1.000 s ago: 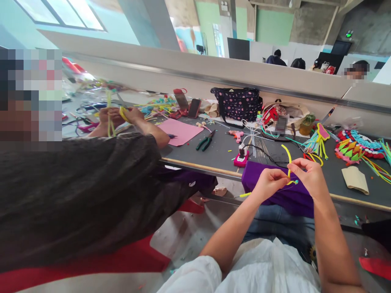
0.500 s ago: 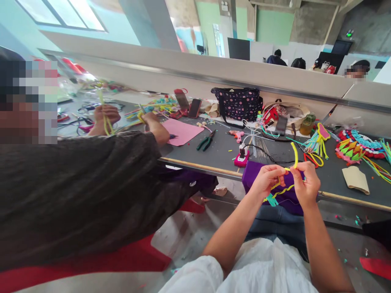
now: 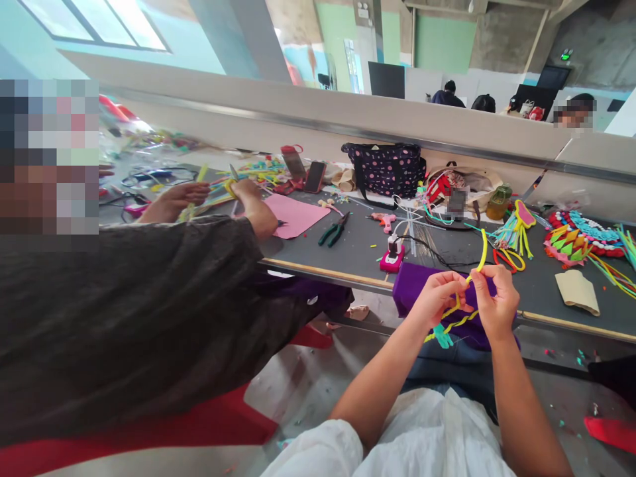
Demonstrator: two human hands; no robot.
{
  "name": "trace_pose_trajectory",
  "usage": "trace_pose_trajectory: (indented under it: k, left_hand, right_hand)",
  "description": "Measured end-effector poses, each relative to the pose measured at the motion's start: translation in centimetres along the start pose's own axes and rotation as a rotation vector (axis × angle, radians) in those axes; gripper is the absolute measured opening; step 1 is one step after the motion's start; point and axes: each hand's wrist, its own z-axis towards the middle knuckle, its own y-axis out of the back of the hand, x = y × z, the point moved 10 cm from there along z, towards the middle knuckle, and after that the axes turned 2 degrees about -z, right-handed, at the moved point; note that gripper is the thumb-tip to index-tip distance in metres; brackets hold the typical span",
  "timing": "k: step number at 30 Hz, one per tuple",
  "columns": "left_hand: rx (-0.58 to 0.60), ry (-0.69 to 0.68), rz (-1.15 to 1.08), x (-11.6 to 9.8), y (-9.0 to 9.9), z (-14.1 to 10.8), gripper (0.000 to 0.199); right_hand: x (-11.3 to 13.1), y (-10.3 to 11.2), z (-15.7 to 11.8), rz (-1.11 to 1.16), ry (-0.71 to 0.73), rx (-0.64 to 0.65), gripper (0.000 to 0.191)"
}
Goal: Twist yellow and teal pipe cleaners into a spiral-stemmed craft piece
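Observation:
Over my lap, both hands work on a yellow pipe cleaner (image 3: 483, 249). My left hand (image 3: 441, 297) pinches it between thumb and fingertips. Close beside, my right hand (image 3: 495, 298) grips it with thumb and forefinger, and a free end sticks up above the fingers. Below my hands hang bent, twisted yellow lengths with a small teal piece (image 3: 442, 336) attached. Part of the shape is hidden behind my fingers. Beneath it a purple cloth (image 3: 408, 286) covers the table edge and my knees.
A hot glue gun (image 3: 383, 220), a pink power socket (image 3: 392, 257) and green-handled pliers (image 3: 334, 230) lie ahead. To the left, a co-worker's hand (image 3: 248, 199) holds scissors (image 3: 233, 175) near pink paper (image 3: 298, 215). Colourful pipe-cleaner work (image 3: 576, 238) lies at right.
The upright yellow end has become a little straighter, and my hands have shifted slightly. The co-worker's left hand has lowered and moved right, toward the scissors.

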Motion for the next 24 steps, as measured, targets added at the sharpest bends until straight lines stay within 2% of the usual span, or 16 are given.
trace_pose_trajectory:
  k: [4,7,10,17,24]
  left_hand:
    - [-0.075,-0.063,-0.031,-0.3,0.6,0.2,0.024]
    - [-0.078,-0.077,-0.113,-0.4,0.6,0.4,0.023]
    - [-0.035,-0.043,-0.178,-0.2,0.3,0.6,0.022]
    - [0.014,0.064,-0.275,0.7,0.0,0.4,0.022]
    - [-0.005,0.026,-0.289,0.1,0.2,0.3,0.023]
  right_hand:
    - [1.5,0.1,-0.4,-0.068,0.136,-0.006,0.009]
    - [1.6,0.6,-0.9,-0.086,0.167,-0.073,0.007]
    - [0.8,1.1,-1.1,-0.078,0.126,-0.138,0.006]
    - [-0.8,1.0,-1.2,-0.059,0.001,-0.160,0.010]
    - [-1.9,0.8,-1.7,-0.015,-0.127,-0.172,0.019]
